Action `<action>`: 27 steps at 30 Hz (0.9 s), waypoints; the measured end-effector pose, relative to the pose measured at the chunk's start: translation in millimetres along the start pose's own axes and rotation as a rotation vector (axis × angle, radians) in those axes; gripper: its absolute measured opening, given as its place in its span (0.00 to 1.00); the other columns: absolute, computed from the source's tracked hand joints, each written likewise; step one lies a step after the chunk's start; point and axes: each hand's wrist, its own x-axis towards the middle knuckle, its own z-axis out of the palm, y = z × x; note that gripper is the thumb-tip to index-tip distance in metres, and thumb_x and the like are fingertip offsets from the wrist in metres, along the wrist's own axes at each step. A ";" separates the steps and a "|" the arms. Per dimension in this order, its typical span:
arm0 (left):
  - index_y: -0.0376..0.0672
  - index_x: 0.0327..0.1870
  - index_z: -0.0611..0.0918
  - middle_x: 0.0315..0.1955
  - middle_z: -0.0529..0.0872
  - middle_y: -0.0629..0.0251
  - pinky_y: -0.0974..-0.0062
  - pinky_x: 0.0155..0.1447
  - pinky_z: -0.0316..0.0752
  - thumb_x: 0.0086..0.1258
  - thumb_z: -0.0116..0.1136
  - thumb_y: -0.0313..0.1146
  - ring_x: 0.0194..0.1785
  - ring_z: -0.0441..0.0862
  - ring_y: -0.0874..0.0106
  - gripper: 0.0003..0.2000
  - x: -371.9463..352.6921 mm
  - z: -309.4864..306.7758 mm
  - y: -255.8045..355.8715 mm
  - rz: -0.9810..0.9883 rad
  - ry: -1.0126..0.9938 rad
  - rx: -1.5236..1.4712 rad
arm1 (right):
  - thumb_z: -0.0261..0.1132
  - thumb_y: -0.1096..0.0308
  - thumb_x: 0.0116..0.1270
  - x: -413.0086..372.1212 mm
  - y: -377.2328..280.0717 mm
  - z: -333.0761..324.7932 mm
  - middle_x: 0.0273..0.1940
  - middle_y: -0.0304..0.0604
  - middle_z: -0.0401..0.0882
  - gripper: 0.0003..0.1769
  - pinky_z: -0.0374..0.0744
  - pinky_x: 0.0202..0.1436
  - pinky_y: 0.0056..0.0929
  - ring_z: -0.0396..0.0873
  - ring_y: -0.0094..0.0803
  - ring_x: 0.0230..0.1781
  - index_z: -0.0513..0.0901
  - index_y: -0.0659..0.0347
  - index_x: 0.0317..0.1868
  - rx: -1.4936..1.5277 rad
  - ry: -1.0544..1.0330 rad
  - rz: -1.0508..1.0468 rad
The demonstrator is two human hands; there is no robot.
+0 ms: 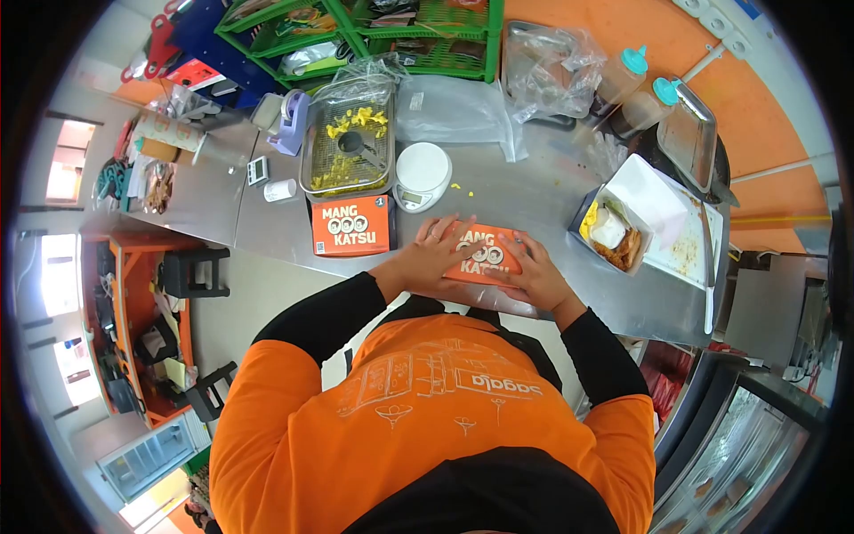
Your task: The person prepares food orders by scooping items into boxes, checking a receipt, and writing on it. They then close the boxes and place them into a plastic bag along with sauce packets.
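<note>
An orange box with white lettering (481,253) lies closed on the steel table, close to the front edge. My left hand (434,258) rests on its left side, fingers spread over the lid. On its right side lies my right hand (537,274), fingers also spread. A second orange box (351,226) sits to the left, apart from my hands. Behind the boxes is a white scale (422,173). Farther right, an open box (614,233) shows rice, something yellow and browned fried pieces.
A metal tray (347,138) with yellow bits and a dark scoop stands behind the left box. Bottles with teal caps (633,60), a tape dispenser (289,125), a white board (689,254) and green racks (427,40) surround the work area.
</note>
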 end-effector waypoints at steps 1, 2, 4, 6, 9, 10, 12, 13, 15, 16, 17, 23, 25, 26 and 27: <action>0.55 0.81 0.59 0.79 0.53 0.48 0.43 0.76 0.52 0.59 0.70 0.49 0.77 0.54 0.44 0.47 -1.8 0.5 -2.3 0.011 -0.008 0.001 | 0.77 0.54 0.53 -1.3 1.4 3.0 0.79 0.43 0.58 0.32 0.66 0.74 0.57 0.57 0.59 0.76 0.83 0.29 0.62 0.013 0.001 0.006; 0.55 0.81 0.58 0.79 0.52 0.48 0.43 0.76 0.51 0.60 0.70 0.49 0.78 0.53 0.43 0.47 -2.8 1.6 -4.1 0.023 -0.016 0.002 | 0.77 0.53 0.55 -1.3 1.4 3.6 0.79 0.42 0.58 0.31 0.64 0.74 0.59 0.56 0.58 0.76 0.83 0.29 0.62 0.026 0.002 0.013; 0.54 0.81 0.58 0.79 0.52 0.47 0.42 0.77 0.50 0.60 0.70 0.49 0.78 0.52 0.41 0.47 -2.9 7.9 -7.1 0.029 -0.020 0.010 | 0.77 0.55 0.54 -1.3 3.3 4.0 0.79 0.44 0.56 0.33 0.65 0.74 0.57 0.57 0.59 0.76 0.82 0.30 0.63 0.013 0.019 0.012; 0.54 0.81 0.59 0.79 0.51 0.45 0.41 0.77 0.51 0.60 0.70 0.49 0.78 0.52 0.39 0.47 -2.5 8.9 -9.6 0.032 -0.025 0.007 | 0.78 0.56 0.52 6.8 0.2 -1.4 0.80 0.47 0.54 0.35 0.66 0.74 0.55 0.58 0.59 0.75 0.82 0.30 0.64 0.080 0.027 0.088; 0.56 0.80 0.60 0.78 0.51 0.43 0.40 0.75 0.55 0.61 0.70 0.49 0.78 0.52 0.37 0.46 1.2 3.0 -5.6 -0.012 -0.029 -0.062 | 0.79 0.59 0.48 24.5 -7.0 -13.3 0.80 0.52 0.53 0.38 0.68 0.73 0.53 0.60 0.61 0.72 0.82 0.32 0.64 0.197 -0.021 0.239; 0.57 0.80 0.60 0.78 0.51 0.42 0.39 0.74 0.57 0.60 0.71 0.49 0.77 0.53 0.37 0.46 2.9 -4.5 0.1 -0.048 -0.027 -0.115 | 0.79 0.59 0.46 28.9 -9.4 -16.3 0.79 0.53 0.53 0.39 0.68 0.73 0.52 0.61 0.61 0.71 0.82 0.33 0.64 0.165 -0.061 0.244; 0.60 0.79 0.62 0.77 0.52 0.41 0.40 0.72 0.63 0.58 0.73 0.48 0.77 0.53 0.36 0.46 8.3 -6.5 6.3 -0.123 -0.034 -0.183 | 0.79 0.60 0.44 34.0 -9.0 -19.0 0.77 0.54 0.55 0.40 0.69 0.72 0.51 0.63 0.61 0.69 0.83 0.34 0.64 0.175 -0.081 0.242; 0.60 0.79 0.62 0.77 0.53 0.41 0.41 0.73 0.64 0.58 0.74 0.47 0.77 0.54 0.36 0.46 8.5 -4.6 2.0 -0.106 -0.031 -0.213 | 0.79 0.61 0.44 34.5 -5.7 -20.9 0.76 0.55 0.57 0.39 0.69 0.72 0.51 0.63 0.60 0.68 0.84 0.35 0.63 0.219 -0.061 0.234; 0.61 0.79 0.63 0.76 0.55 0.41 0.43 0.74 0.65 0.56 0.75 0.45 0.77 0.54 0.37 0.47 8.4 -12.2 -9.0 -0.066 -0.025 -0.271 | 0.79 0.63 0.44 49.8 -13.6 -31.3 0.74 0.54 0.60 0.39 0.70 0.71 0.51 0.65 0.59 0.67 0.84 0.35 0.63 0.258 -0.030 0.210; 0.61 0.79 0.63 0.76 0.56 0.42 0.45 0.73 0.66 0.56 0.76 0.45 0.76 0.55 0.38 0.47 0.4 -16.3 -14.5 -0.077 0.004 -0.243 | 0.78 0.63 0.44 56.6 -20.2 -37.3 0.73 0.54 0.61 0.39 0.70 0.71 0.51 0.65 0.59 0.67 0.84 0.36 0.63 0.254 -0.021 0.194; 0.62 0.79 0.64 0.75 0.57 0.42 0.47 0.73 0.67 0.55 0.76 0.44 0.76 0.57 0.38 0.47 -14.4 -40.1 -13.9 -0.087 0.029 -0.218 | 0.78 0.64 0.45 68.4 -30.8 -45.4 0.72 0.54 0.62 0.38 0.71 0.71 0.50 0.65 0.59 0.66 0.84 0.36 0.63 0.253 -0.012 0.183; 0.61 0.75 0.71 0.73 0.63 0.49 0.53 0.72 0.71 0.47 0.81 0.37 0.74 0.62 0.44 0.47 -120.5 -116.7 -64.6 -0.206 0.185 -0.234 | 0.77 0.61 0.50 191.0 -83.0 -21.8 0.72 0.55 0.62 0.34 0.69 0.72 0.51 0.65 0.59 0.66 0.85 0.37 0.62 0.328 0.073 -0.003; 0.61 0.75 0.71 0.73 0.63 0.51 0.53 0.72 0.71 0.45 0.82 0.37 0.74 0.62 0.45 0.49 -148.9 -109.6 -91.9 -0.262 0.183 -0.163 | 0.77 0.60 0.52 221.2 -81.5 21.3 0.74 0.55 0.60 0.35 0.68 0.73 0.52 0.65 0.59 0.67 0.83 0.37 0.64 0.340 0.084 -0.072; 0.62 0.75 0.71 0.74 0.62 0.51 0.53 0.72 0.70 0.44 0.82 0.38 0.75 0.61 0.45 0.49 -159.2 -103.7 -104.5 -0.290 0.169 -0.157 | 0.77 0.59 0.53 231.0 -81.6 37.3 0.75 0.55 0.59 0.35 0.67 0.73 0.52 0.64 0.60 0.67 0.82 0.37 0.65 0.339 0.086 -0.095; 0.62 0.75 0.71 0.74 0.62 0.52 0.53 0.73 0.69 0.43 0.83 0.38 0.75 0.61 0.45 0.50 -166.5 -94.8 -114.9 -0.311 0.153 -0.157 | 0.77 0.59 0.54 238.5 -87.8 46.6 0.75 0.56 0.58 0.35 0.67 0.73 0.53 0.64 0.60 0.67 0.81 0.37 0.66 0.340 0.086 -0.093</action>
